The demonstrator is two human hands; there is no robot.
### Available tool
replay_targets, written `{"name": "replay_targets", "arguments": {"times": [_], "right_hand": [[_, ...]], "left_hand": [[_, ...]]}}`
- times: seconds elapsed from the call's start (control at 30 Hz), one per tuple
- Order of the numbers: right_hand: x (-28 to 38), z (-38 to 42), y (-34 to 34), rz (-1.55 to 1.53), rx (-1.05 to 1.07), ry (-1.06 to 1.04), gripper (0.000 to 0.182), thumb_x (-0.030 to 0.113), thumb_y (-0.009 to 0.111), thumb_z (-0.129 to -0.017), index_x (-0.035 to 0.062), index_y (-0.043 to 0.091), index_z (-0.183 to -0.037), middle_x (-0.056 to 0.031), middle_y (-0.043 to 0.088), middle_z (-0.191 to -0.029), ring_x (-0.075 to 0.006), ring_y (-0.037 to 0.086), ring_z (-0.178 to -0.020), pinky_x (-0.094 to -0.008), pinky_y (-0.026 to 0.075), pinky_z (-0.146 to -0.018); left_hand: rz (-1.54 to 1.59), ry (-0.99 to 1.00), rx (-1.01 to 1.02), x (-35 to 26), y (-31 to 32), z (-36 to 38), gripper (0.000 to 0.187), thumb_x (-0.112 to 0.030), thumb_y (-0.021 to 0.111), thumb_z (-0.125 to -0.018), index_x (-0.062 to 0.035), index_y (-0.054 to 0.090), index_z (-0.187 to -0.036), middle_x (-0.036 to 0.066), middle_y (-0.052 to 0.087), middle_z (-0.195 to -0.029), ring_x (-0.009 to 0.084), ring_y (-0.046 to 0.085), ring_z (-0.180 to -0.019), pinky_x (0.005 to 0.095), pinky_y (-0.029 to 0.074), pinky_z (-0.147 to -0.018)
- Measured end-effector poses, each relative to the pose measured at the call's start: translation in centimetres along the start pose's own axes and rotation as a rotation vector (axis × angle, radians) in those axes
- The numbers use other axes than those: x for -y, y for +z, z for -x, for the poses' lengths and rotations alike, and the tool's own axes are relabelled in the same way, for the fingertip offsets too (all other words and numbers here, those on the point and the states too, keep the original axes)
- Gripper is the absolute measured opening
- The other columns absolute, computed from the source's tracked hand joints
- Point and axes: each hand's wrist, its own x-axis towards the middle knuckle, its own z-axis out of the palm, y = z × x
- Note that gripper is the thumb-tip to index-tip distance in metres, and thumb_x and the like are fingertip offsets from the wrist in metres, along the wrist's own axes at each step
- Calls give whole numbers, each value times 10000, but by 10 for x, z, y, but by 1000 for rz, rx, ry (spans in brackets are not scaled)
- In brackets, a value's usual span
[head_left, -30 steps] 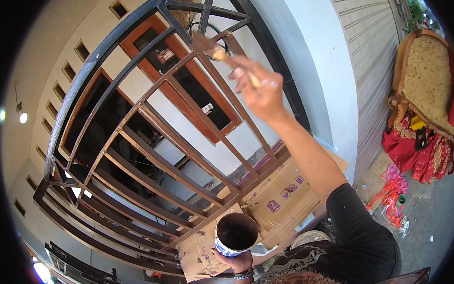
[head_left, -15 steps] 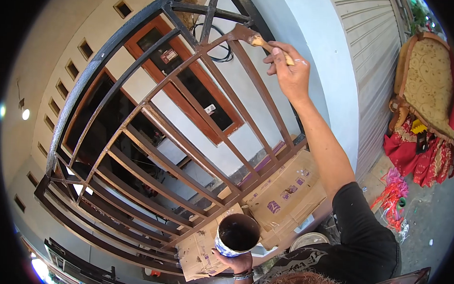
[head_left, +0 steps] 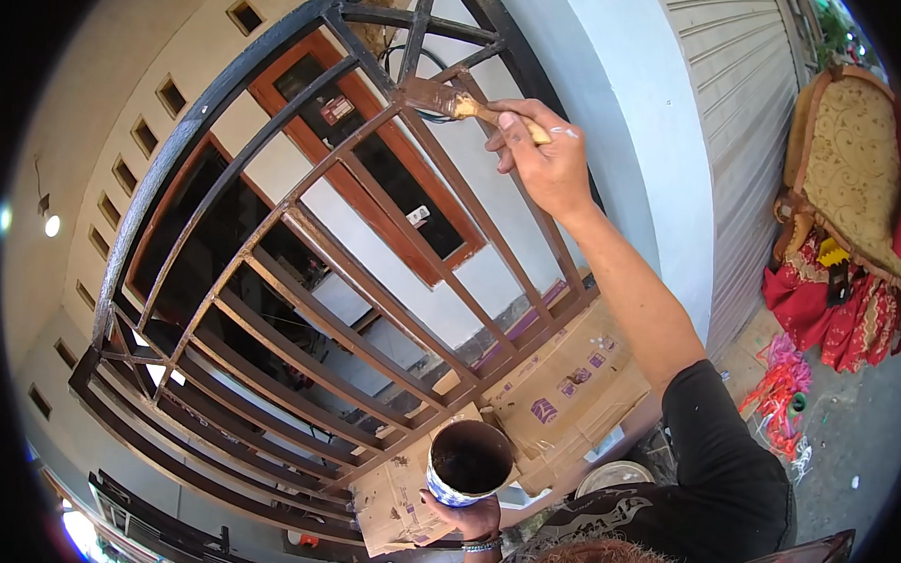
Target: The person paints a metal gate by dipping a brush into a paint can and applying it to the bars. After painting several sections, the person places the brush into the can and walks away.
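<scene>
In my right hand [head_left: 544,161] is a paintbrush [head_left: 464,105], gripped by its wooden handle with the fingers closed. Its brown, paint-wet bristles touch the metal railing [head_left: 351,139] near the upper joint where several bars meet. Brown coats the lower bars, while the upper frame is black. Below, my left hand [head_left: 474,519] holds a blue-and-white paint cup [head_left: 471,466] from underneath, tilted so its dark inside shows. Dark brown stains line the cup, though the paint level is hard to make out.
Flattened cardboard [head_left: 566,370] lies along the railing's foot. A light blue wall [head_left: 635,109] and a roller shutter [head_left: 729,122] stand to the right. An upholstered chair [head_left: 851,166], red fabric [head_left: 817,314] and tangled pink plastic cord [head_left: 779,392] sit farther right.
My right hand has moved left and slightly down, bringing the brush from the right upper corner bar to the joint left of it. The left hand and cup stay nearly still.
</scene>
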Motion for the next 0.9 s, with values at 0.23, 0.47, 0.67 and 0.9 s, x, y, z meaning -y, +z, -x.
{"name": "replay_targets", "arguments": {"times": [0.23,0.47,0.67,0.9], "right_hand": [[12,10,-19,88,-146,-74,219,138,581,-1007,-1,683,-1142,-60,697,-737,-66,610,-612,-226,500,-548],[-9,8,-42,836,314,-504,301,141,709,-882,146,694,-1183,-54,697,-855,-245,649,-688,-342,543,-604],[-24,-29,-31,835,402,-701,244,170,677,-901,131,673,-1142,-44,636,-761,-223,655,-655,-337,534,-528],[-35,-16,-69,666,287,-646,290,174,680,-898,156,683,-1188,-38,646,-755,-218,650,-622,-327,524,-509]], "left_hand": [[-29,9,-17,-3,7,2,835,-777,384,-895,-170,459,-1464,78,516,-1469,304,491,-1349,516,385,-1125],[-101,24,-10,-8,1,3,847,-775,371,-899,-157,449,-1473,95,511,-1470,314,488,-1349,514,382,-1128],[-143,2,-43,2,20,3,858,-772,402,-894,-141,444,-1473,105,497,-1481,315,481,-1353,505,386,-1130],[-29,-39,-84,30,19,-4,838,-750,480,-871,-176,426,-1479,91,486,-1480,324,494,-1334,551,432,-1086]]}}
